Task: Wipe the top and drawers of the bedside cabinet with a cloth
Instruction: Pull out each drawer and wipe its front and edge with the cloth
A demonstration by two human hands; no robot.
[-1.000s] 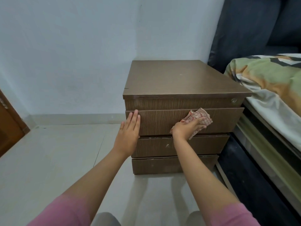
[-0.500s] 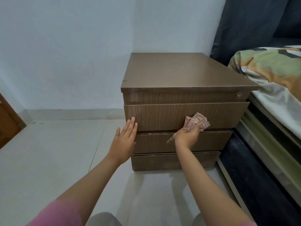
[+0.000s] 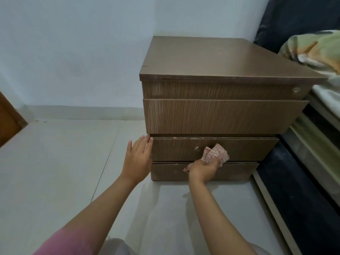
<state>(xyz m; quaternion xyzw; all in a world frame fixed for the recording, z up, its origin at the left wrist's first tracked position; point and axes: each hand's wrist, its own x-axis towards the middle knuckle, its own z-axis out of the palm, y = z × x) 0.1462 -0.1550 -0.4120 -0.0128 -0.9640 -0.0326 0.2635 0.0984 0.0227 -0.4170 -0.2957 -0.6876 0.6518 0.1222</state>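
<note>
Around us: a bed, a wall, a floor.
We see patterned bedding (image 3: 316, 50) at right, white wall (image 3: 73, 52), pale tiled floor (image 3: 55, 162).

- The cloth (image 3: 215, 155) is partly hidden inside the right hand (image 3: 202, 168).
- Right of that hand, the bed (image 3: 316, 129) runs off the picture's edge.
- Far left of the left hand (image 3: 137, 161), the brown door (image 3: 8, 124) is cut off.

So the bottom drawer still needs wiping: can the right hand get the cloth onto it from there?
Probably yes: the right hand holds the cloth just above the bottom drawer, nothing between.
</note>
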